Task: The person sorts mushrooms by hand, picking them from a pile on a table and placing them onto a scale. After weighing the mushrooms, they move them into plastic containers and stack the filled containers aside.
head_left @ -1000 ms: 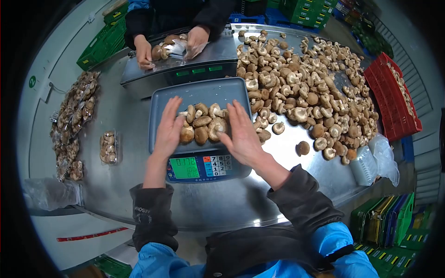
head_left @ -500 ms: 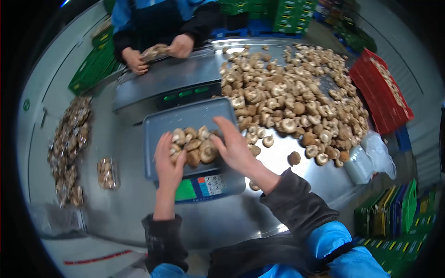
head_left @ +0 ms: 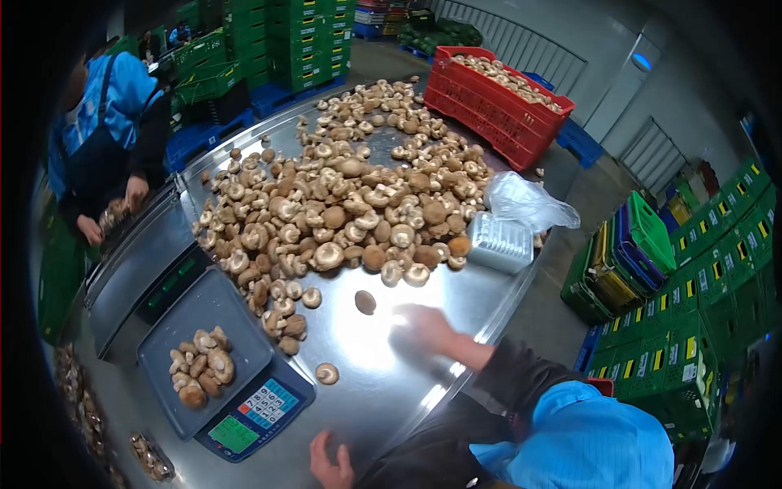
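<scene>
My right hand point(head_left: 428, 330), smeared by motion, is over the bright front part of the steel table point(head_left: 350, 407), right of a single loose mushroom point(head_left: 365, 302); its fingers are not clear. At the bottom edge my left hand point(head_left: 329, 463) is partly in view, thumb and fingers apart, holding nothing. Left of it stands a digital scale point(head_left: 265, 359) with a lit green display. A small heap of shiitake mushrooms point(head_left: 201, 367) lies on its grey pan, touched by neither hand. One more mushroom point(head_left: 327, 373) sits beside the scale.
A large mushroom pile point(head_left: 350, 196) spreads over the table. At its right are stacked plastic trays point(head_left: 500, 243), a clear bag point(head_left: 529, 202) and a red crate point(head_left: 489, 110). Wrapped packs point(head_left: 151, 455) lie lower left. A co-worker point(head_left: 110, 138) handles a pack. Green crates point(head_left: 660, 342) stand right.
Both hands have left the mushrooms on the scale. My right hand has moved right across the table, my left hand back toward the front. The view has turned to the right.
</scene>
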Motion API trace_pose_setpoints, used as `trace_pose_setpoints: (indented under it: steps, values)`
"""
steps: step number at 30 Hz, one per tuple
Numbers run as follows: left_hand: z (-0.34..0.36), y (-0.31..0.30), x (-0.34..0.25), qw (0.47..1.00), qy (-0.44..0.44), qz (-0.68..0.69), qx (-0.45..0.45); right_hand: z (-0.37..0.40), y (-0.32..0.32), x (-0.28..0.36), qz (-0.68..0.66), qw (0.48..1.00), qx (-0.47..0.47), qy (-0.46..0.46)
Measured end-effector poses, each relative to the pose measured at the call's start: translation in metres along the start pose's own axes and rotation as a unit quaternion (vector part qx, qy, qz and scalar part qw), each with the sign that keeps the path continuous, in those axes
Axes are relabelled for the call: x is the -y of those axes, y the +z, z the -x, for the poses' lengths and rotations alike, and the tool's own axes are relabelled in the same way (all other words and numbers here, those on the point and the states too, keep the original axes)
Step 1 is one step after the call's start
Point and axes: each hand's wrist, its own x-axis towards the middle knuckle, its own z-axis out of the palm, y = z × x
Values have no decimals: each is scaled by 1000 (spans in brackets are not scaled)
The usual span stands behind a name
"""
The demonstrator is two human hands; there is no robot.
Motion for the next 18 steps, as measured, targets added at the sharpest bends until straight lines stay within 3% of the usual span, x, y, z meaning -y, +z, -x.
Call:
trace_pose_setpoints:
  steps: [1,2,3,5,7,10,11,13,17,18]
  values:
    - [-7,8,-12,997,-56,14,43,-2,-18,-29,45,998,-39,10]
    - [-11,15,-19,990,-112,26,85,-4,-41,-52,21,996,-50,76]
    - [-12,24,-16,990,-109,22,85,-4,-47,-113,154,982,-106,28]
    - [-18,50,0,997,-23,31,60,-5,-114,-138,252,959,-64,112]
    - [-33,68,1,998,-16,17,63,-2,-153,-167,291,939,-73,169]
    - [-65,113,-4,997,-3,-57,47,-2,-188,-243,271,954,1,128]
    - [-77,128,-2,994,1,-107,29,-9,-193,-248,263,956,0,129]
    - [-107,149,9,997,27,-63,18,-15,-207,-250,238,961,80,115]
    - [-166,168,-22,997,-2,-77,16,-17,-210,-237,234,964,60,110]
    - [-173,172,-29,995,-22,-99,8,-11,-205,-236,244,966,6,82]
